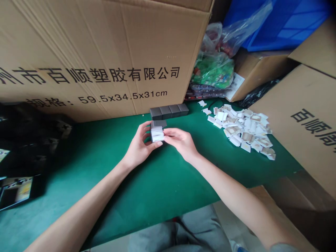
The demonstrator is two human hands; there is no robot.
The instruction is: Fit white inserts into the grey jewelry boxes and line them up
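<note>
A small grey box (157, 133) with a white insert showing at its front is held over the green table (157, 182). My left hand (139, 145) cups it from the left, fingers wrapped around it. From the right, my right hand (181, 140) pinches the white insert with its fingertips. Its dark lid stands open behind. A row of several closed dark grey boxes (169, 111) sits just beyond, against the big carton.
A large printed cardboard carton (99, 56) walls the back. A heap of white inserts (243, 129) lies at the right, by another carton (301, 122). Plastic bags (215, 66) and a blue crate (283, 24) are behind. Black items (23, 147) lie at the left.
</note>
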